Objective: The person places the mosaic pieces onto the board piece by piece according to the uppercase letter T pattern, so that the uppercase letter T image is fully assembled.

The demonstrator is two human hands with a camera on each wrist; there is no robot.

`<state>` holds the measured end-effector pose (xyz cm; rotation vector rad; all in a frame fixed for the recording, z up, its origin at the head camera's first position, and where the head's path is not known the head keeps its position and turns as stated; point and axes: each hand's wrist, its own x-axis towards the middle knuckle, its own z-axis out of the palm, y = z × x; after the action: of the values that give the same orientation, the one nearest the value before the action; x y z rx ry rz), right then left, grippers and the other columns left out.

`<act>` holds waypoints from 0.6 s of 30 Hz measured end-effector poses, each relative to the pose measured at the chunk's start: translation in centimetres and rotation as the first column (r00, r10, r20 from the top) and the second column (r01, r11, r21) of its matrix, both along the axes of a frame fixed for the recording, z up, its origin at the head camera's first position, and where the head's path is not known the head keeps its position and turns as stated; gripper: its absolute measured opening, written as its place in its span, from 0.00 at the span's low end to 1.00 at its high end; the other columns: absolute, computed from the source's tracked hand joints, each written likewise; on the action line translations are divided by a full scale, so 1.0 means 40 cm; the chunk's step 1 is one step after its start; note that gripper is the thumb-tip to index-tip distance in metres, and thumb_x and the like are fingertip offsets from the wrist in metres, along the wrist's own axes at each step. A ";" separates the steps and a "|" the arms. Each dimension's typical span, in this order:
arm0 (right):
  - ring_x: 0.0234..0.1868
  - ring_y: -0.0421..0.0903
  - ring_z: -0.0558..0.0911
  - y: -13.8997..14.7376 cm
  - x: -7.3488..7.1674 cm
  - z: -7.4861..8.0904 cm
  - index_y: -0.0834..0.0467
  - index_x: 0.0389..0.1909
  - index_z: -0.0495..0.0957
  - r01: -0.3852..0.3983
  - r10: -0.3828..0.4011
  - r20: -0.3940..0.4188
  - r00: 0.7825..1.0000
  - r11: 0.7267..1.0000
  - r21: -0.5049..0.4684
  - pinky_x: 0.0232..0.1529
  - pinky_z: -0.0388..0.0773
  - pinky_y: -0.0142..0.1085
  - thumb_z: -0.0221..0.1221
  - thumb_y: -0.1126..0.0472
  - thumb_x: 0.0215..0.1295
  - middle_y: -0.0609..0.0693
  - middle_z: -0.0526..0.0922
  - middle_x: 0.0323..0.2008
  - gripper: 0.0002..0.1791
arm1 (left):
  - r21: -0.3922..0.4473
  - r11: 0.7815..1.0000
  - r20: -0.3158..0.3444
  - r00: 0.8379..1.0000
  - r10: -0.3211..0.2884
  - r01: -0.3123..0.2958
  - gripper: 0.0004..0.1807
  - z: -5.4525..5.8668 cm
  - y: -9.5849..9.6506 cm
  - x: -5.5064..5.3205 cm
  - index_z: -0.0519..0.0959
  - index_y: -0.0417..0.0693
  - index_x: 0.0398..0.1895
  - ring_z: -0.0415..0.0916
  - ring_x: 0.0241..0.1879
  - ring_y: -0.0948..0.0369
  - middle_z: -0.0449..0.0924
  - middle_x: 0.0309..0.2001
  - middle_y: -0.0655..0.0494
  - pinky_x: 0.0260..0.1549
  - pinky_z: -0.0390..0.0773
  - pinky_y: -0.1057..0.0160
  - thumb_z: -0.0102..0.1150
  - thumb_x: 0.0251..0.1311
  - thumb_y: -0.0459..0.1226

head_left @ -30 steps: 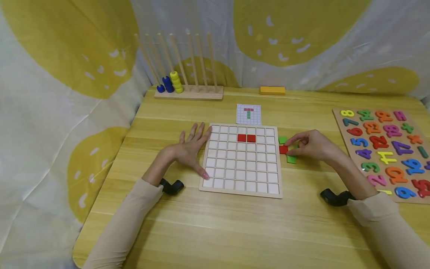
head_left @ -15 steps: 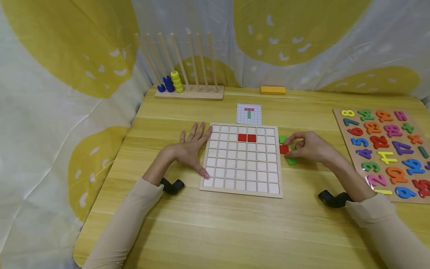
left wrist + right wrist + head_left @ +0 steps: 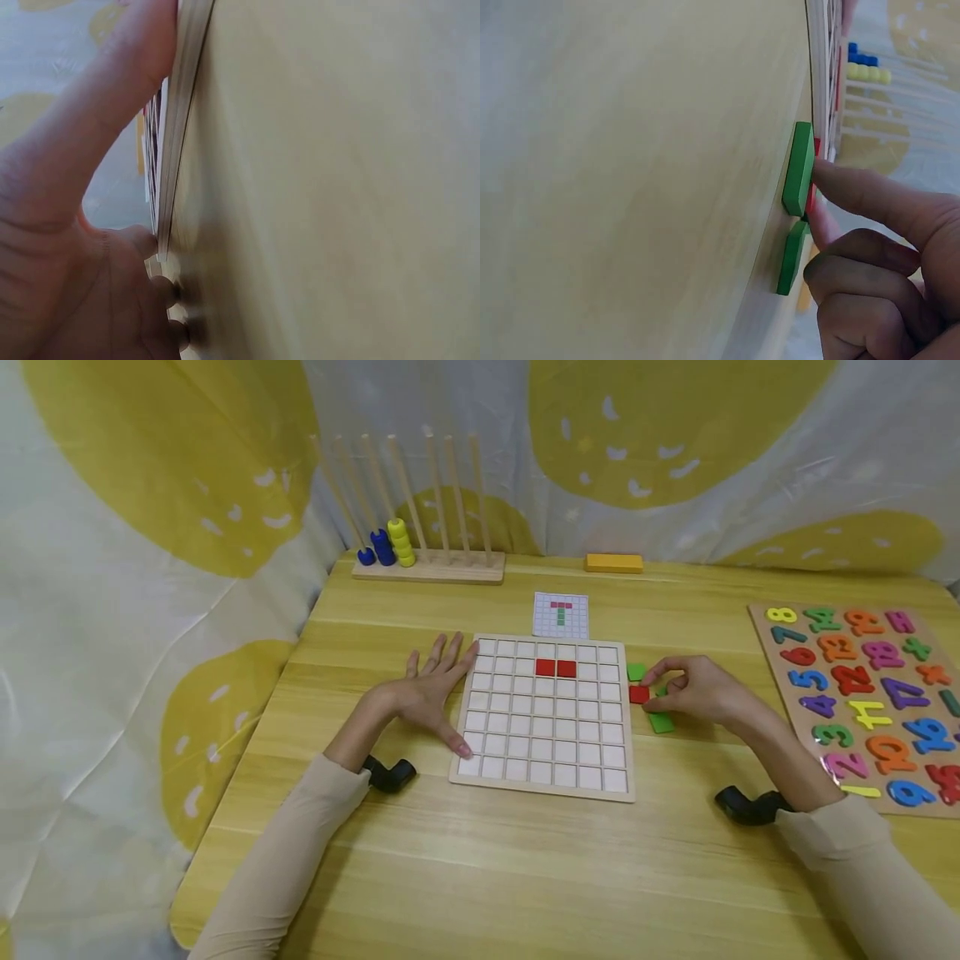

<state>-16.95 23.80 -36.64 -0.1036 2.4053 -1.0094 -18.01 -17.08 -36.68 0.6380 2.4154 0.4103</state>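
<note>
A wooden grid board with white squares lies on the table, two red tiles side by side in its second row. My left hand is spread at the board's left edge, thumb on the lower left corner and index fingertip near the upper one. Right of the board, my right hand pinches a loose red tile between thumb and index finger. Around it lie green tiles, one partly hidden by the fingers. In the right wrist view, two green tiles stand in front of the red one.
Behind the board lies a pattern card with a red and green T. A peg abacus with blue and yellow beads stands at the back left, an orange block right of it. A number puzzle board lies at the right.
The lower green tile has shifted slightly right and toward the front, away from the red tile. My right fingers have moved a little at the red tile. The left hand stays in place.
</note>
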 end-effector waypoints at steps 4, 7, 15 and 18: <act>0.20 0.41 0.65 0.003 -0.002 -0.001 0.62 0.55 0.76 0.005 -0.005 -0.001 1.000 1.000 0.024 0.26 0.60 0.36 0.70 0.56 0.66 0.42 0.65 0.17 0.23 | -0.007 1.000 -0.014 1.000 -0.004 0.004 0.88 -0.002 -0.001 -0.001 0.21 0.55 0.83 0.05 0.80 0.44 0.08 0.81 0.45 0.73 0.16 0.30 0.83 0.36 0.64; 0.20 0.41 0.65 0.007 -0.002 -0.002 0.62 0.54 0.76 0.003 -0.003 -0.016 1.000 0.999 0.041 0.26 0.59 0.37 0.70 0.54 0.66 0.42 0.65 0.16 0.23 | -0.013 1.000 -0.017 1.000 -0.008 0.008 0.88 -0.003 0.000 -0.002 0.20 0.56 0.83 0.05 0.80 0.44 0.07 0.81 0.46 0.74 0.16 0.30 0.82 0.36 0.64; 0.23 0.44 0.68 0.010 -0.006 0.011 0.63 0.53 0.78 -0.036 0.042 -0.059 0.997 0.993 0.111 0.26 0.62 0.37 0.69 0.54 0.67 0.45 0.71 0.19 0.22 | -0.014 1.000 -0.001 1.000 -0.004 0.004 0.88 0.001 0.001 0.000 0.19 0.56 0.82 0.04 0.79 0.45 0.06 0.80 0.46 0.73 0.15 0.31 0.82 0.37 0.64; 0.25 0.44 0.68 0.008 -0.009 0.029 0.64 0.54 0.80 -0.053 0.065 -0.088 0.994 0.990 0.131 0.26 0.63 0.36 0.68 0.54 0.68 0.46 0.71 0.20 0.21 | -0.013 1.000 -0.002 1.000 -0.001 0.001 0.88 0.001 -0.001 0.001 0.20 0.56 0.83 0.04 0.79 0.45 0.06 0.80 0.46 0.73 0.15 0.31 0.82 0.37 0.64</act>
<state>-17.31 24.10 -35.47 -0.1779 2.5279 -0.8366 -17.98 -17.11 -36.64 0.6339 2.4177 0.3934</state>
